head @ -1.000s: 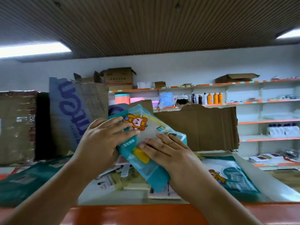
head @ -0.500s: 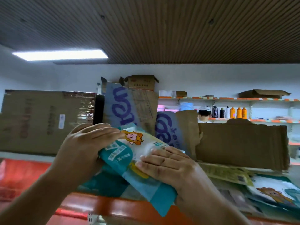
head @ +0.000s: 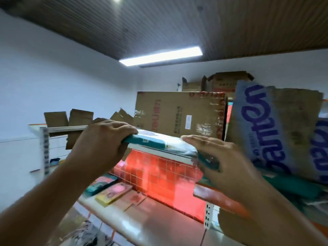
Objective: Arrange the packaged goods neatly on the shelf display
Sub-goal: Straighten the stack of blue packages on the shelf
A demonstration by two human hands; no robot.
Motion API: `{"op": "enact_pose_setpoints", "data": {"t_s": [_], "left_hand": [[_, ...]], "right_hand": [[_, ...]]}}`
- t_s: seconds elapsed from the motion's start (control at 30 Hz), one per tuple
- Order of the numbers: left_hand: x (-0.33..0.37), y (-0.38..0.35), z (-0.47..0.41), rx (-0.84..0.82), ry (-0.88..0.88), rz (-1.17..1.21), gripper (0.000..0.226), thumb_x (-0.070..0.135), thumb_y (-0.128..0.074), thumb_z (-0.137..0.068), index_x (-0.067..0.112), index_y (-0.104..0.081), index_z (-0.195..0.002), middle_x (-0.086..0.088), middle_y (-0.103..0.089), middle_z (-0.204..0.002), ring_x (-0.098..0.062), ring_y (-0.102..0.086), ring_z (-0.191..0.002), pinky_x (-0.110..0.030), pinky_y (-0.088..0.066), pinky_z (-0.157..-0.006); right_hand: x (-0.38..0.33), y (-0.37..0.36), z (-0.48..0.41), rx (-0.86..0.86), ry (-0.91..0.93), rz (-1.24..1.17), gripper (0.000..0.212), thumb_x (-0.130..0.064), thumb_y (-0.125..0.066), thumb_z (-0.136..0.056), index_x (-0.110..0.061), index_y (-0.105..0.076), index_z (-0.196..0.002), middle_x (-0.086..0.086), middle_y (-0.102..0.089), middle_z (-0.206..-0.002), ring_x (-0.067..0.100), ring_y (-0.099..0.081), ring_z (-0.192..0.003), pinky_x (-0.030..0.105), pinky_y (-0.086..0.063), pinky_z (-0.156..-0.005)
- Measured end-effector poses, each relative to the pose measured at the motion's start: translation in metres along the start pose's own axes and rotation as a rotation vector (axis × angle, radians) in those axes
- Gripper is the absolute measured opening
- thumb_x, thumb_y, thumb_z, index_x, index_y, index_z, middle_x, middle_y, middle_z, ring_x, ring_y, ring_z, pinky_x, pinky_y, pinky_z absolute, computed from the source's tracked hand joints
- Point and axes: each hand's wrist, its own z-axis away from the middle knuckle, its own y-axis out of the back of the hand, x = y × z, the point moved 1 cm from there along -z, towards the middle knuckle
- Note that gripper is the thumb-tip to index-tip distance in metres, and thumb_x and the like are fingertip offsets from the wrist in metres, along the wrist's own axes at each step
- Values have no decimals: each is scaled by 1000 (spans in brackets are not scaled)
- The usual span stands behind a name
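You had the teal-and-white pack held flat between both hands, level with the front edge of the top shelf and just in front of the taped cardboard box. Your left hand gripped the pack's left end, its fingers curled over the top edge; your right hand cupped the right end with the fingers spread loosely along the top, more steadying than clamping — whether the thumb pinched from beneath could not be told. The pack looked soft, so squeezing only one end would likely have let it sag or fold. To do this step well, you would have wanted to keep it level, slide its far edge onto the shelf first and push with both palms evenly, so that it landed square to the shelf's front lip. The box stood close behind, and the torn blue-printed cardboard sheet leaned just to the right — there seemed little room, so a slow push with the pack's right end kept clear of that sheet would have spared a snag. Lower down on the left, flat packets lay on the lower shelf in front of the red grid back panel, well below your hands and out of the way.
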Motion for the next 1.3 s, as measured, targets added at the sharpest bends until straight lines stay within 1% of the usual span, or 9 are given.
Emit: {"op": "enact_pose_setpoints", "data": {"t_s": [0.1, 0.27, 0.47, 0.57, 0.7, 0.9, 1.0, 1.1, 1.3], "left_hand": [[-50, 13, 20, -34, 59, -113, 12, 17, -70, -89, 23, -77, -97, 4, -76, -87, -22, -70, -73, -36, -58, -69], [-95, 18, 47, -102, 131, -210, 16, 26, -60, -91, 24, -76, -91, 9, -72, -76, -16, -64, -64, -32, -55, -61], [-120, 2, 68, -113, 139, -236, 34, 29, -48, -91, 22, -79, -101, 5, -77, -87, -19, -67, -73, -33, -53, -72], [-151, -9, 80, -130, 161, -204, 26, 25, -75, -85, 23, -77, -111, 5, -77, -100, -18, -69, -84, -32, -50, -80], [-202, -29, 92, -244, 249, -126, 63, 26, -93, -69, 34, -67, -126, 8, -73, -120, -17, -67, -103, -36, -57, -83], [-238, -68, 83, -425, 181, -182, 56, 55, -62, -80, 34, -64, -132, 16, -67, -127, -2, -63, -108, -13, -41, -89], [-253, -85, 85, -385, 187, -229, 55, 57, -56, -80, 32, -69, -127, 13, -69, -124, -8, -69, -106, -15, -40, -87], [-273, -97, 93, -368, 186, -263, 54, 52, -69, -77, 31, -69, -126, 13, -68, -125, -9, -68, -110, -24, -47, -86], [-316, -121, 112, -354, 161, -291, 56, 52, -67, -75, 28, -70, -126, 10, -69, -124, -14, -70, -110, -26, -46, -87]], "right_hand": [[-40, -40, -44, -103, 2, 60, 53, -40, -63, -94, -52, -45, -142, -48, -39, -129, -20, -39, -121, 0, -29, -93], [-85, -112, -100, -163, 78, 121, 61, -42, -62, -91, -44, -40, -148, -20, -54, -142, 11, -56, -123, 30, -47, -95], [-79, -210, -138, -123, 72, 135, 35, -27, -57, -86, -41, -58, -118, -12, -72, -93, 20, -67, -82, 37, -54, -68], [-60, -244, -151, -19, 124, 32, 37, -23, -58, -86, -42, -63, -118, -15, -74, -100, 18, -70, -82, 39, -56, -68], [-32, -282, -172, 35, 209, -166, 41, -40, -43, -84, -39, -70, -114, -20, -72, -111, 7, -70, -95, 34, -60, -75], [12, -349, -209, -10, 356, -282, 41, -23, -82, -79, -29, -72, -119, -12, -69, -124, 9, -63, -119, 33, -51, -102], [26, -378, -221, -16, 245, -257, 57, -20, -88, -71, -27, -69, -124, -7, -67, -129, 19, -64, -119, 45, -55, -96], [44, -407, -229, -31, -82, -361, 67, -14, -85, -73, -31, -62, -133, -2, -68, -127, 22, -68, -108, 42, -58, -90], [63, -461, -256, -246, -538, -636, 51, -25, -73, -84, -37, -57, -131, -3, -72, -108, 20, -68, -87, 33, -53, -72]]}}
